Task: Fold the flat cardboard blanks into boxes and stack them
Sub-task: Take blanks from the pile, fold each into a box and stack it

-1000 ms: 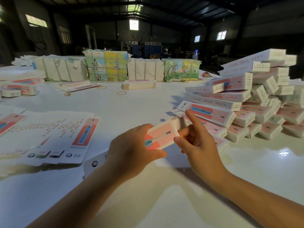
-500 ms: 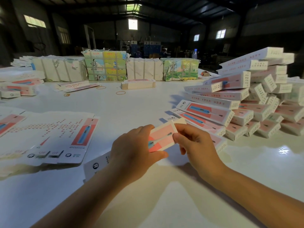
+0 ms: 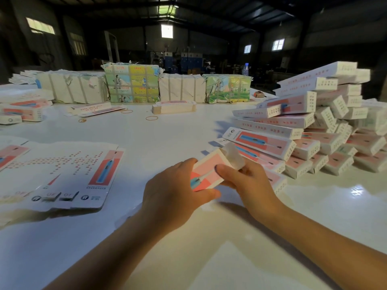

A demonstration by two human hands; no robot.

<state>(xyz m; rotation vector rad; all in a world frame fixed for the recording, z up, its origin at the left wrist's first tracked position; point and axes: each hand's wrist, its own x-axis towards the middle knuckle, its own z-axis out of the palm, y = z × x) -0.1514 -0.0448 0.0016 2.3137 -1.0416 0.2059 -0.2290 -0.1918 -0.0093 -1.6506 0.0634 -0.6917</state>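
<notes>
A pink and white carton (image 3: pixel 206 171) with a toothbrush print is held just above the white table (image 3: pixel 167 135) in front of me. My left hand (image 3: pixel 171 191) grips its near part, thumb underneath. My right hand (image 3: pixel 249 181) holds its far end, thumb on the printed face, and a white end flap (image 3: pixel 233 155) stands open there. Flat blanks (image 3: pixel 62 174) lie spread at the left. A sloping pile of folded boxes (image 3: pixel 303 126) fills the right side.
Strapped bundles of packed blanks (image 3: pixel 132 83) line the far edge of the table. A short stack of flat blanks (image 3: pixel 173 107) and loose rubber bands (image 3: pixel 151 118) lie mid-table. More boxes (image 3: pixel 21 113) sit far left. A water bottle (image 3: pixel 245 69) stands behind the bundles.
The end flap that was pressed against the carton half a second ago now stands open. My right thumb has moved onto the printed face. The left hand has kept its grip.
</notes>
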